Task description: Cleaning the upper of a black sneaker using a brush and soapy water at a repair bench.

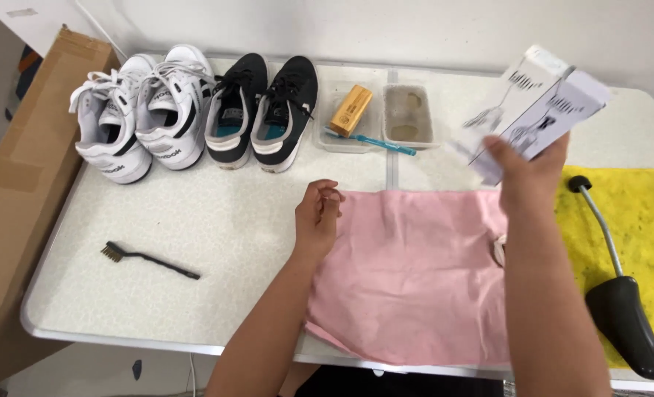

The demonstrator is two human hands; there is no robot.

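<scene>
My right hand (527, 170) holds up a white cardboard box (533, 110) with line drawings on it, above the table's right side. My left hand (317, 215) hovers with loosely curled fingers at the left edge of a pink cloth (408, 279), holding nothing. The pink cloth lies spread near the table's front edge. A yellow cloth (647, 220) lies to its right with a black shoe tree (621, 294) resting on it.
A pair of white sneakers (139, 114) and a pair of black sneakers (264, 110) stand at the back left. Two clear trays (386, 114) hold a wooden block and a blue toothbrush. A small black wire brush (147, 259) lies front left. A cardboard box (18, 191) leans at the left.
</scene>
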